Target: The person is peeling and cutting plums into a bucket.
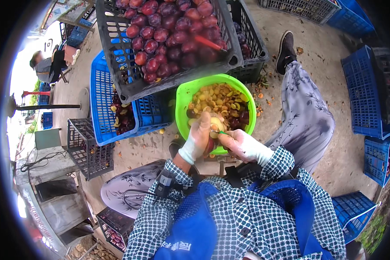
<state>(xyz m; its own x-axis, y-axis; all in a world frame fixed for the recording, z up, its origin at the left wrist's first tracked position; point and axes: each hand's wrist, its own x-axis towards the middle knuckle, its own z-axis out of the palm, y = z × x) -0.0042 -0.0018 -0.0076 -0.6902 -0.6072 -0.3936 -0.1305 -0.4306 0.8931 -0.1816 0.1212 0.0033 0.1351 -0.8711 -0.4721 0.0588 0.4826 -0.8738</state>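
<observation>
Over a bright green basin (181,95) my two gloved hands work close together. My left hand (197,138) is closed around a cut plum (214,127), its yellow flesh showing. Pinched in my right hand (245,147) is a small tool with a green handle (222,132); its tip meets the fruit and its exact kind is hard to make out. Cut yellow plum pieces (219,99) and some dark plums fill the basin. Beyond it a black crate (177,73) holds many red-purple plums (162,34), with a red-handled object (207,42) on top.
A blue crate (100,82) with plum halves stands left of the basin. Another black crate (256,47) sits behind. Blue crates (362,97) line the right side. A person (47,67) sits far left. Fruit scraps (260,96) litter the floor.
</observation>
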